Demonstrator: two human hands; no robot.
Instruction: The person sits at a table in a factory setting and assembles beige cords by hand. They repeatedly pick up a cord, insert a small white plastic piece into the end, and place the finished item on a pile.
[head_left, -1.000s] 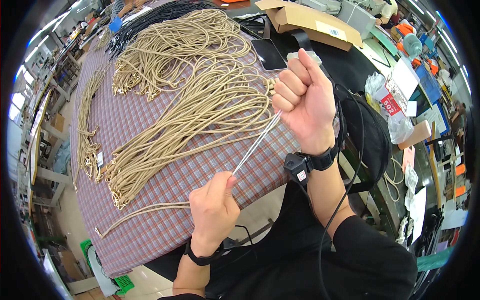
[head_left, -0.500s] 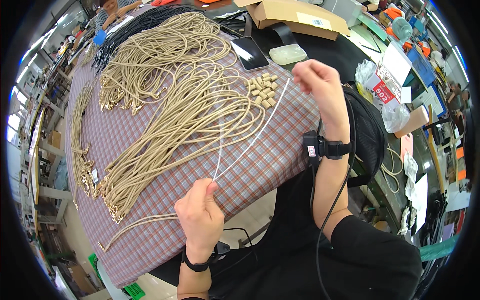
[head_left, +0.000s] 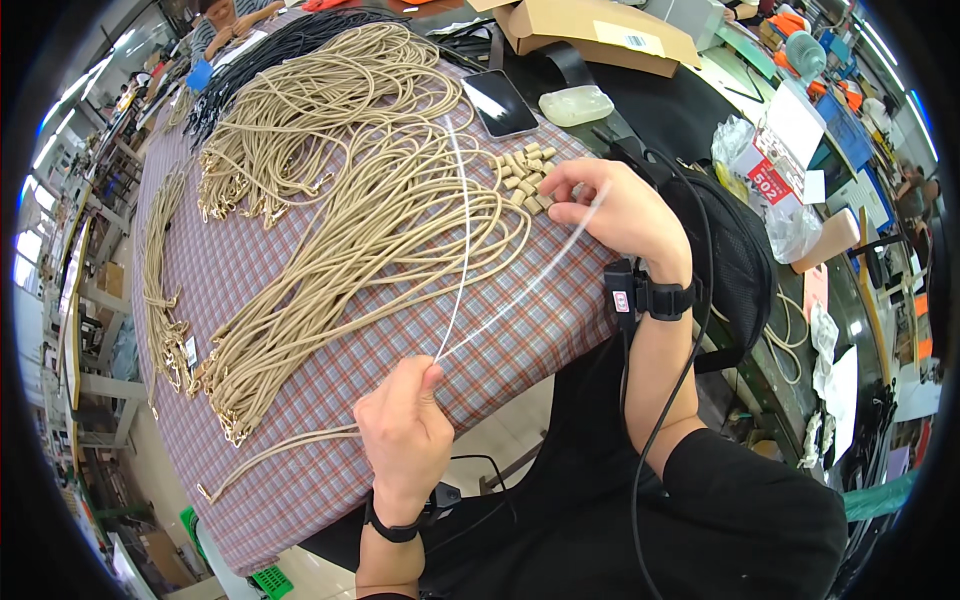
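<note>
My left hand (head_left: 405,425) is closed, pinching a thin white strand (head_left: 462,240) whose two lengths spread upward in a V. A beige cord (head_left: 280,447) runs from that fist across the cloth to a small metal end. My right hand (head_left: 625,210) has its thumb and forefinger apart at the edge of a pile of short tan cylinders (head_left: 522,172). One blurred end of the strand crosses in front of this hand. Whether the fingertips touch a cylinder I cannot tell.
Bundles of beige cords (head_left: 350,240) with metal clasps cover much of the checked cloth (head_left: 480,390). Black cords (head_left: 270,70) lie behind. A phone (head_left: 498,104), a translucent lump (head_left: 576,107) and a cardboard box (head_left: 590,35) stand beyond. A black bag (head_left: 735,270) is at right.
My right hand has come down and left toward the cylinders, its fingers spreading. My left hand has shifted slightly right, and the white strand's lengths have swung with it.
</note>
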